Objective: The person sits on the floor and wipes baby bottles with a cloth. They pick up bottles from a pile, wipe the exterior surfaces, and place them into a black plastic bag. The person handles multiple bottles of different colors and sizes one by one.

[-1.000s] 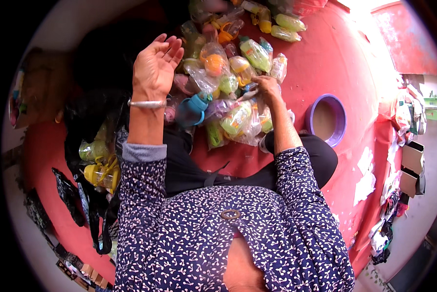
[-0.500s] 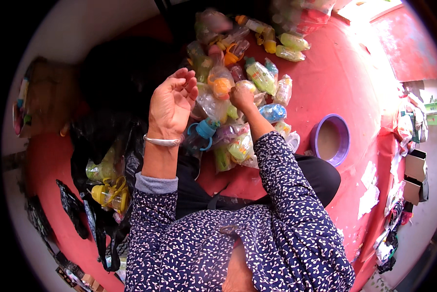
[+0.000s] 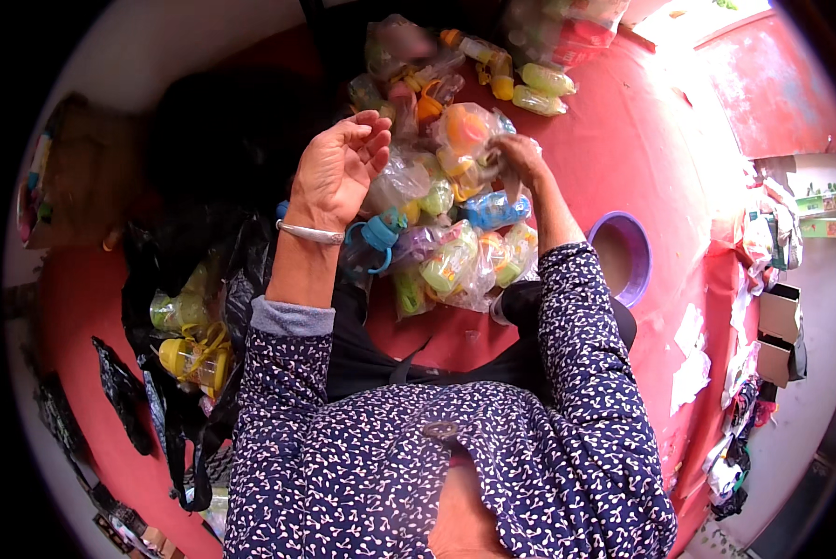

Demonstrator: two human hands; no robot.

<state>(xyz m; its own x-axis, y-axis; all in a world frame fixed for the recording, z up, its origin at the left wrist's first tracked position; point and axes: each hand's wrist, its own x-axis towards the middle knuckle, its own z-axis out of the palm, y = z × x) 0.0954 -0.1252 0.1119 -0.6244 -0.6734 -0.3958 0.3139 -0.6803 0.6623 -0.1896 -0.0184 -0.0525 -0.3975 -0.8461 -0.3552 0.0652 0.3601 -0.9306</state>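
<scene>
My left hand (image 3: 342, 172), palm turned inward and fingers loosely curled, is empty above the left side of a pile of plastic bottles in clear bags. My right hand (image 3: 522, 160) is closed on a clear plastic bag (image 3: 465, 154) around an orange-topped bottle at the pile's right side; motion blurs the fingertips. Below my hands lie a blue-lidded bottle with handles (image 3: 379, 233), a blue wrapped bottle (image 3: 494, 211) and a green-and-clear wrapped bottle (image 3: 452, 264).
A purple basin (image 3: 644, 261) stands on the red floor cover to the right. On my left a black plastic bag (image 3: 143, 279) lies open, with a yellow bottle (image 3: 194, 361) in it. Farther off are two green wrapped bottles (image 3: 541, 88). Cardboard boxes (image 3: 778, 312) line the right edge.
My right hand has moved right, and the bagged orange-topped bottle has shifted right and away from me. My left hand stays open, nearly in place.
</scene>
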